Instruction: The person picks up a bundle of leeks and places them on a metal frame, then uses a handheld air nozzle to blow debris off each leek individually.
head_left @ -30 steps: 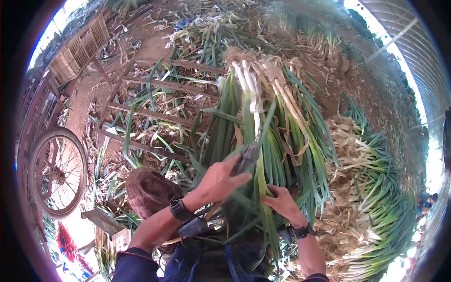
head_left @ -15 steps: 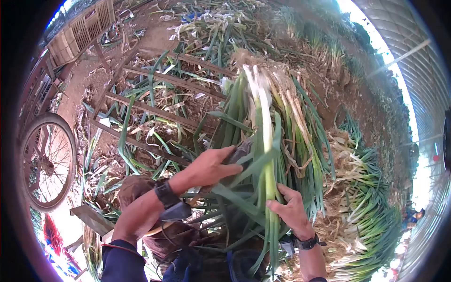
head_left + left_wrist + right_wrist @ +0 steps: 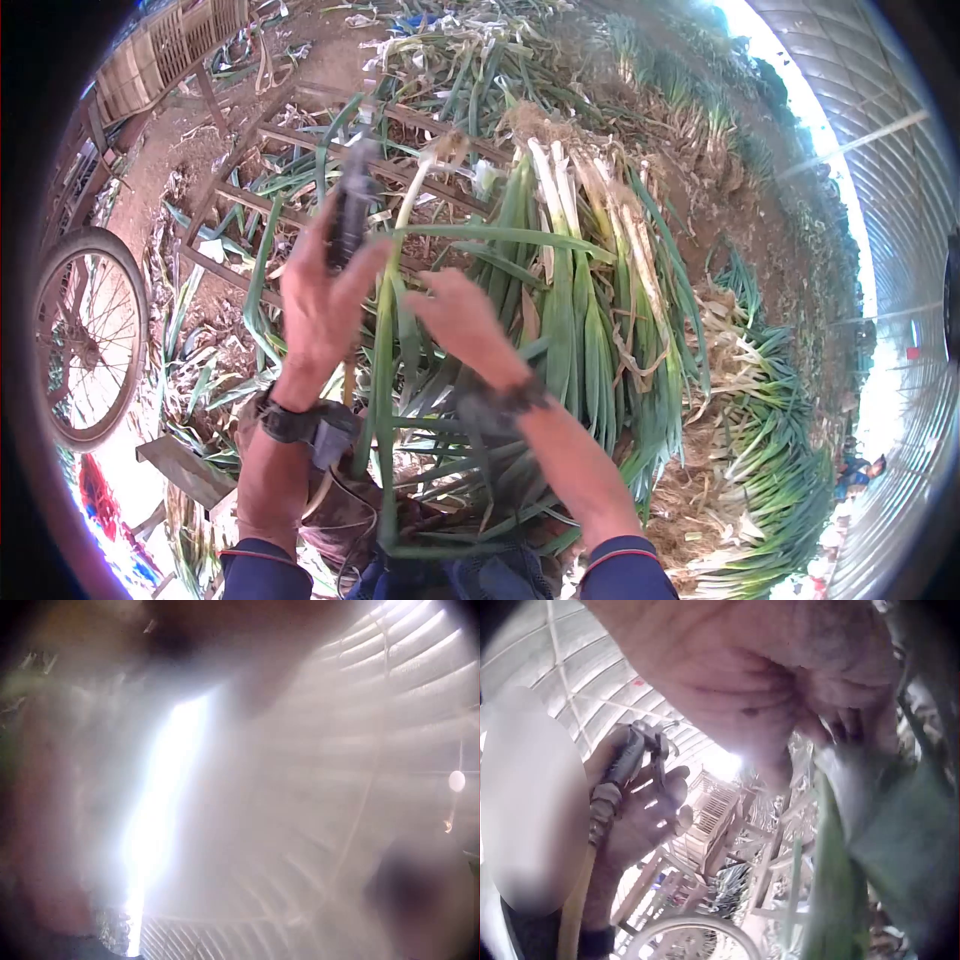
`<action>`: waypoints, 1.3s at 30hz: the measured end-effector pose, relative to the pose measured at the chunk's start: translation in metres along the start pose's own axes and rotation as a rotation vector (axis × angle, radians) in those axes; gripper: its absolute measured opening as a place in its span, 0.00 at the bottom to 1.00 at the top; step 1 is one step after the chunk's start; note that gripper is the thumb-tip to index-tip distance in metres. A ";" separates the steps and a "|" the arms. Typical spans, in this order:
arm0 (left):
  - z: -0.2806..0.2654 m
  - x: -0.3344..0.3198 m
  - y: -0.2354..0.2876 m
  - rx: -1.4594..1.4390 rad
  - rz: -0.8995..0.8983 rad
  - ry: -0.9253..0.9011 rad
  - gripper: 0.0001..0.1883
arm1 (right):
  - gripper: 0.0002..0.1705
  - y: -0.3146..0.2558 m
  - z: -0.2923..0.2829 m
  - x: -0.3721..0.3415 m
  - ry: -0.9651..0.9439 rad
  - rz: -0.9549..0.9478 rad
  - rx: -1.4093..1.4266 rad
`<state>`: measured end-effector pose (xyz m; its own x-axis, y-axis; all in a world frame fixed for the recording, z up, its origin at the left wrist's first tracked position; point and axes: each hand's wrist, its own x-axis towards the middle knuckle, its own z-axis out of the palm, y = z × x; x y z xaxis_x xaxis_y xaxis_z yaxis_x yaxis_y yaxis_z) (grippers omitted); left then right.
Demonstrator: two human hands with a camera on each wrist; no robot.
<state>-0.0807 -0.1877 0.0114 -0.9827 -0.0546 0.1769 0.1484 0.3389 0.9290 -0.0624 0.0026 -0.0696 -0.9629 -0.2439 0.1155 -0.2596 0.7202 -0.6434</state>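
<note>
In the head view my left hand (image 3: pixel 325 300) is raised on the left, gripping a metal air gun (image 3: pixel 352 205). The right wrist view shows that gun's metal fitting joined to a yellow hose (image 3: pixel 576 900). Blurred by motion, my right hand (image 3: pixel 460 315) has crossed to the left and holds a long green onion (image 3: pixel 410 200) by its leaves. The onion stands between the hands, roots up. In the right wrist view the fingers curl at a broad leaf (image 3: pixel 832 862). A bunch of green onions (image 3: pixel 590 300) lies to the right, white stalks pointing away.
A long row of green onions (image 3: pixel 760 480) lies along the right. A wooden rack (image 3: pixel 350 160) stands ahead over scattered leaves. At left are a spoked wheel (image 3: pixel 92 340) and a slatted crate (image 3: pixel 170 60). The arched roof (image 3: pixel 870 90) curves overhead at right.
My right hand has let go of a green onion on the bunch, moved left and taken another. My left hand has moved left and up with the air gun.
</note>
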 end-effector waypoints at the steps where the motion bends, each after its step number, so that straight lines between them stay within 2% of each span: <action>1: 0.008 -0.006 0.005 -0.015 -0.027 -0.089 0.34 | 0.13 0.019 -0.017 -0.017 0.093 -0.235 -0.215; 2: 0.014 -0.012 0.010 -0.027 -0.053 -0.178 0.33 | 0.12 0.022 -0.045 -0.035 0.135 -0.016 -0.232; 3: 0.027 -0.021 0.006 -0.039 0.006 -0.204 0.35 | 0.13 0.021 -0.077 -0.044 0.159 0.294 -0.190; 4: 0.038 -0.030 0.002 -0.052 0.066 -0.232 0.37 | 0.15 0.048 -0.098 -0.060 0.180 0.331 -0.369; 5: 0.042 -0.036 0.009 -0.025 0.040 -0.344 0.37 | 0.17 0.082 -0.110 -0.076 0.204 0.367 -0.550; 7: 0.052 -0.047 0.016 -0.013 -0.057 -0.563 0.39 | 0.25 0.146 -0.114 -0.101 0.191 0.696 -0.419; 8: 0.059 -0.055 0.013 -0.011 -0.053 -0.562 0.39 | 0.25 0.160 -0.113 -0.108 0.195 0.695 -0.417; 10: 0.072 -0.075 0.004 0.020 -0.001 -0.600 0.39 | 0.37 0.167 -0.114 -0.114 0.136 0.585 -0.464; 11: 0.076 -0.083 0.005 0.000 -0.013 -0.635 0.40 | 0.37 0.166 -0.120 -0.113 0.137 0.588 -0.465; 13: 0.082 -0.097 0.007 0.031 -0.019 -0.680 0.41 | 0.43 0.131 -0.137 -0.101 -0.110 0.754 -0.273; 14: 0.084 -0.102 0.008 0.070 -0.021 -0.714 0.41 | 0.43 0.127 -0.136 -0.102 -0.110 0.755 -0.273; 16: 0.089 -0.110 0.004 0.080 -0.019 -0.723 0.41 | 0.43 0.124 -0.132 -0.106 -0.048 0.741 -0.067; 18: 0.091 -0.115 0.003 0.082 -0.006 -0.721 0.41 | 0.43 0.164 -0.113 -0.121 0.018 0.748 -0.046; 20: 0.092 -0.115 0.004 0.069 -0.022 -0.742 0.40 | 0.44 0.168 -0.112 -0.124 0.085 0.748 -0.026; 22: 0.090 -0.114 0.005 0.056 -0.043 -0.760 0.40 | 0.49 0.127 -0.131 -0.115 -0.068 0.728 0.249; 23: 0.089 -0.115 0.007 0.046 -0.053 -0.768 0.40 | 0.49 0.112 -0.135 -0.114 -0.067 0.728 0.249; 25: 0.086 -0.117 0.013 0.031 -0.064 -0.781 0.39 | 0.48 0.082 -0.139 -0.117 -0.081 0.718 -0.258; 26: 0.083 -0.117 0.018 -0.027 -0.073 -0.803 0.40 | 0.48 0.067 -0.139 -0.116 -0.078 0.722 -0.260; 28: 0.083 -0.121 0.023 -0.086 -0.078 -0.825 0.40 | 0.48 0.045 -0.138 -0.114 -0.159 0.771 -0.480; 32: 0.084 -0.141 0.022 -0.137 -0.075 -0.853 0.38 | 0.46 0.047 -0.123 -0.126 -0.142 0.691 -0.644; 34: 0.087 -0.146 0.020 -0.174 -0.109 -0.916 0.38 | 0.38 0.042 -0.121 -0.130 -0.109 0.652 -0.701; 35: 0.087 -0.147 0.020 -0.183 -0.138 -0.926 0.37 | 0.38 0.041 -0.122 -0.130 -0.108 0.654 -0.701; 37: 0.089 -0.152 0.020 -0.202 -0.142 -0.891 0.36 | 0.48 0.039 -0.125 -0.131 -0.168 0.669 -0.731; 39: 0.088 -0.152 0.024 -0.222 -0.146 -0.858 0.35 | 0.48 0.039 -0.124 -0.139 -0.156 0.640 -0.755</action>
<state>0.0624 -0.0885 -0.0222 -0.7246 0.6681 -0.1689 -0.0540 0.1893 0.9804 0.0518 0.1449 -0.0163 -0.9315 0.2900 -0.2198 0.2728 0.9563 0.1057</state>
